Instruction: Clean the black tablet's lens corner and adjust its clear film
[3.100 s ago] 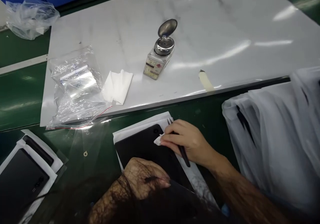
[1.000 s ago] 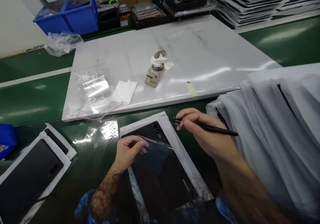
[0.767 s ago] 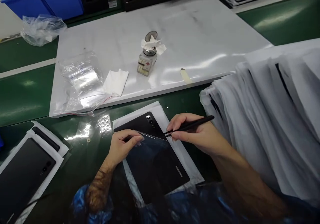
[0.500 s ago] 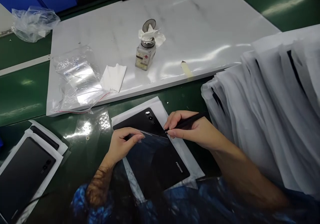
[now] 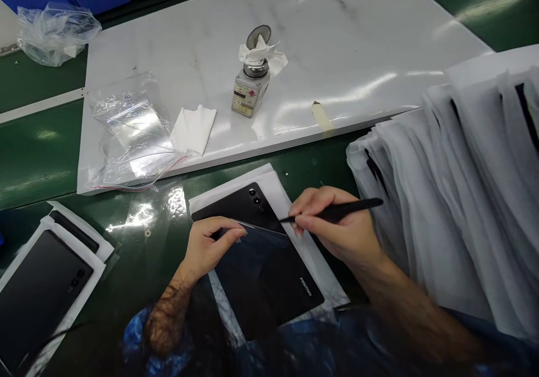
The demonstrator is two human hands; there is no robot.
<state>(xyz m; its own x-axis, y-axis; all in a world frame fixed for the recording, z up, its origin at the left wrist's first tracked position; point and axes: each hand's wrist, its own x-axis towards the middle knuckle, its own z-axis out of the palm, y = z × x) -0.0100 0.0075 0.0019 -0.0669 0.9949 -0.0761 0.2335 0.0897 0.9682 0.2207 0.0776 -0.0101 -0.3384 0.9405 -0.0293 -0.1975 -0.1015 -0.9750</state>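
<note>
A black tablet (image 5: 269, 276) lies back up on a white foam sleeve (image 5: 274, 179), its camera lenses at the far end. Across its back runs the straight shiny edge of a clear film (image 5: 269, 239), which covers the nearer part. My left hand (image 5: 210, 242) is over the tablet's left side, thumb and forefinger pinched at the film's edge. My right hand (image 5: 332, 220) grips black tweezers (image 5: 357, 205) like a pen. Their tips point left, over the tablet's right edge near the film; whether they touch it I cannot tell.
Another tablet (image 5: 37, 293) lies on foam at left. Foam sleeves (image 5: 421, 186) stand in a row at right. On the white board (image 5: 337, 46) are a dispenser bottle (image 5: 250, 88) with tissue, a folded wipe (image 5: 193, 129) and a plastic bag (image 5: 130, 130) of clear sheets.
My right hand has drawn slightly right with the tweezers, whose tips now show apart from the film's corner. My left hand keeps its pinch. The view has shifted a little.
</note>
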